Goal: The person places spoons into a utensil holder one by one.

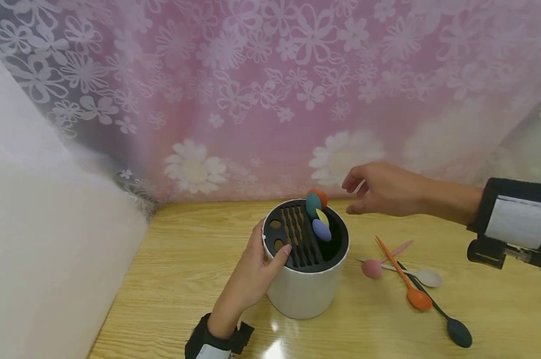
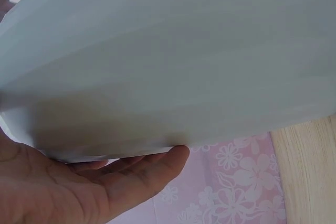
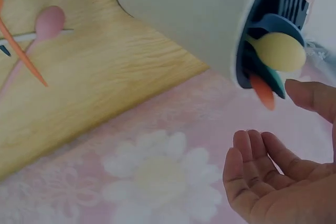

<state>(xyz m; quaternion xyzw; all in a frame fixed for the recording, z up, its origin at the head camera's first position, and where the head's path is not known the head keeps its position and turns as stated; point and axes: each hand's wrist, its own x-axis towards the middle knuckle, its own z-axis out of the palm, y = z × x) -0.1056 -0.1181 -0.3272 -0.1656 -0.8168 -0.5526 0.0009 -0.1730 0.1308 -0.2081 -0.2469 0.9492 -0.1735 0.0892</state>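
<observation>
Where the left hand point(image 1: 256, 267) sits: grip clamped on white holder point(image 1: 303, 294), lower centre
Right hand point(image 1: 380, 189): grip apart, right of the holder's spoons point(image 1: 322, 230)

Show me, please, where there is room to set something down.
The table is bare left of the white holder and left hand, and between the holder and dark spoon's bowl; it is crowded where four spoons cross.

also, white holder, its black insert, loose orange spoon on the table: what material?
White holder: probably plastic, satin; smooth wall, soft shading. Black insert: likely moulded plastic, matte; neat slots. Orange spoon: smooth plastic or silicone, can't tell which; even colour from bowl to handle.
</observation>
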